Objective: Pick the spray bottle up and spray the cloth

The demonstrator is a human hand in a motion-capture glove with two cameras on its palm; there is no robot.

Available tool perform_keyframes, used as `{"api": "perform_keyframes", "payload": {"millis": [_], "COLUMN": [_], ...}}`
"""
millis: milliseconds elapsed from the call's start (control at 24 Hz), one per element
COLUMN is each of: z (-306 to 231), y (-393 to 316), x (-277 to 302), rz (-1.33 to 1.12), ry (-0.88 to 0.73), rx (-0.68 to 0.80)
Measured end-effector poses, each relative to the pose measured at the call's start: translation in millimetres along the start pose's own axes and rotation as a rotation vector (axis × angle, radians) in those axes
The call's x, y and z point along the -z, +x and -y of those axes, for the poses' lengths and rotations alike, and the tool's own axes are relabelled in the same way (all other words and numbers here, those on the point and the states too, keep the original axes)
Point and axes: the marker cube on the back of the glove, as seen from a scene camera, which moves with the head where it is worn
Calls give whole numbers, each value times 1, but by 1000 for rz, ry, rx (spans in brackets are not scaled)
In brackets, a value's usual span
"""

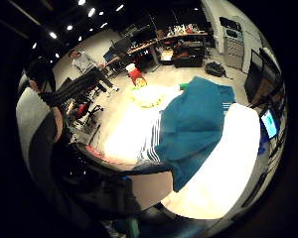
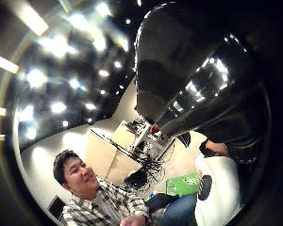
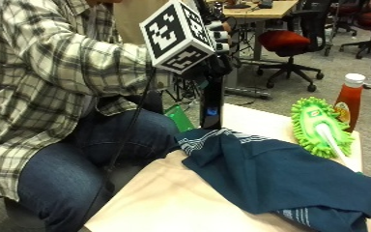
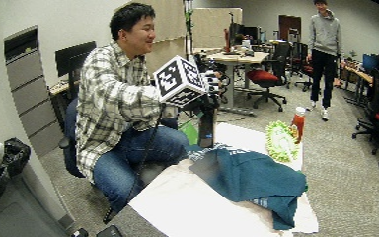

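Outside view: a seated person's gloved right hand [image 3: 214, 58] grips a dark spray bottle [image 3: 211, 104] upright just above the teal cloth [image 3: 282, 176]; tilting the nozzle toward the fabric looks wise.

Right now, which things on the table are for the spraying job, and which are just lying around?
For the job:
- black spray bottle, held upright above the table in the gloved right hand
- teal cloth, spread on the table

Just lying about:
- green fluffy duster
- ketchup bottle, standing behind the duster
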Motion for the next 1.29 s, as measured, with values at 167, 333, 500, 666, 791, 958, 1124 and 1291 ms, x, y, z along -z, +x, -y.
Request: {"api": "perform_keyframes", "payload": {"millis": [167,333,500,666,791,958,1124,1291], "z": [10,26,40,51,61,67,69,69], "y": [8,24,43,56,60,65,79,86], "x": [-23,-55,-77,-94,-109,-129,-144,-154], "rz": [94,141,135,139,142,144,146,169], "ry": [9,-23,-24,-16,-23,-49,-22,5], "rx": [-25,-48,-50,-47,-45,-48,-72,-72]}}
